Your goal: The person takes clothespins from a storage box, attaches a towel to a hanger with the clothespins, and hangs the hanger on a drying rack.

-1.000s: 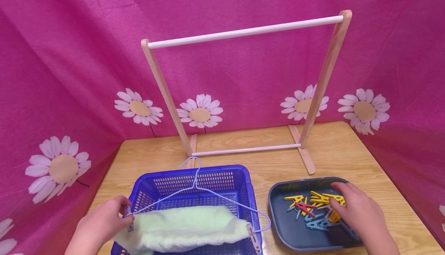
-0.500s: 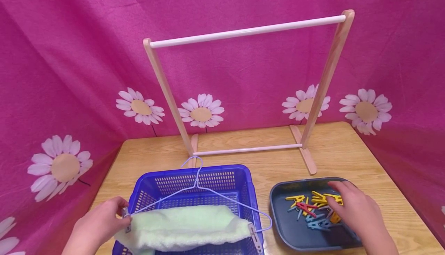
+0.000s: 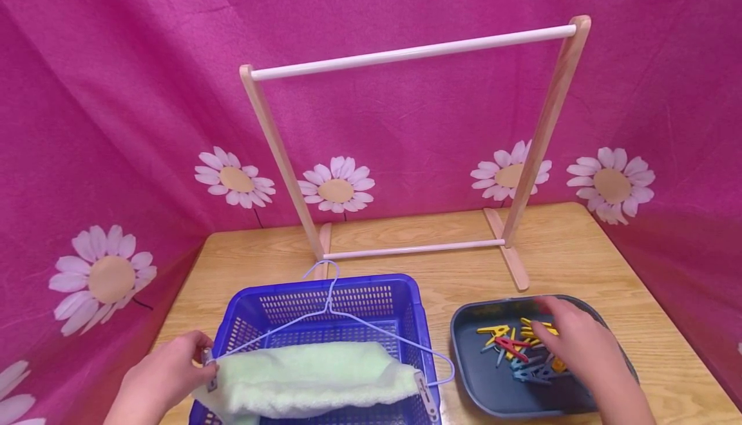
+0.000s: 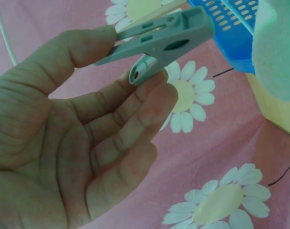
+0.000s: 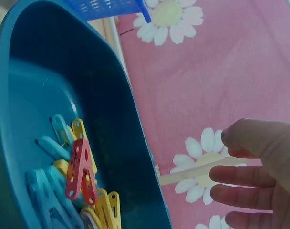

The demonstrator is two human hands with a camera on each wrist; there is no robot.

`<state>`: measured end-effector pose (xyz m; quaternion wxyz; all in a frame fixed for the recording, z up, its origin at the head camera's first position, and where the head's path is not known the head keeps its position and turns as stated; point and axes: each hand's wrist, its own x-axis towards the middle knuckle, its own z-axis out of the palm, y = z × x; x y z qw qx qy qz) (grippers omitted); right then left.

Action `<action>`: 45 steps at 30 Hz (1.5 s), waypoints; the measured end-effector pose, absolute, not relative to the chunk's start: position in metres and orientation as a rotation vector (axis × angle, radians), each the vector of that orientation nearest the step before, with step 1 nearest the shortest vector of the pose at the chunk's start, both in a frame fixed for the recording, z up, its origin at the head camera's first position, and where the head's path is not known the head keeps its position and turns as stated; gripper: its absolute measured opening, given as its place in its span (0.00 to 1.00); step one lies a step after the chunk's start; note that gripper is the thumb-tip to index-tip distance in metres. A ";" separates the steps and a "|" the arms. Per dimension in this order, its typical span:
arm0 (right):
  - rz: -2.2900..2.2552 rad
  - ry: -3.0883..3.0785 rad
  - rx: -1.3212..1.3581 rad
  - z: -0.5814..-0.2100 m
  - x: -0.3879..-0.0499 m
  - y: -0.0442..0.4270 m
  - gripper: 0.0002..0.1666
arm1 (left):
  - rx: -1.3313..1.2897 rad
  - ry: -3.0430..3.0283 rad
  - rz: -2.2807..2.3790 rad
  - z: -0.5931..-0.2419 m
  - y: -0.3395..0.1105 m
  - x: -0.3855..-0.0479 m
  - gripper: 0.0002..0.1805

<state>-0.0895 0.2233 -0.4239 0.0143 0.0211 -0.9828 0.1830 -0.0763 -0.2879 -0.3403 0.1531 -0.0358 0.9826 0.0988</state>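
My left hand (image 3: 168, 373) pinches a pale grey clothespin (image 4: 169, 40) between thumb and fingers. In the head view that clothespin is by the left end of a light green towel (image 3: 313, 377); whether it clips the cloth I cannot tell. The towel lies folded over the lower bar of a lilac hanger (image 3: 329, 306), above a blue basket (image 3: 414, 309). Another grey clothespin (image 3: 426, 394) sits at the towel's right end. Over the dark blue tray (image 3: 484, 386) hovers my right hand (image 3: 585, 341), fingers loose and holding nothing. Yellow, blue and red clothespins (image 5: 79, 169) lie in the tray.
Behind the basket and tray stands a wooden rack with a white top bar (image 3: 411, 53), its feet on the wooden table (image 3: 452, 280). A pink cloth with daisies (image 3: 417, 141) surrounds the table at the back and sides.
My right hand has shifted left and slightly up over the tray. The left hand keeps its pinch on the clothespin; towel and hanger look almost unchanged.
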 end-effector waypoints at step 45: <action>0.618 -3.041 0.296 -0.410 -0.104 0.168 0.22 | -0.127 2.769 0.277 -0.339 -0.287 -0.076 0.16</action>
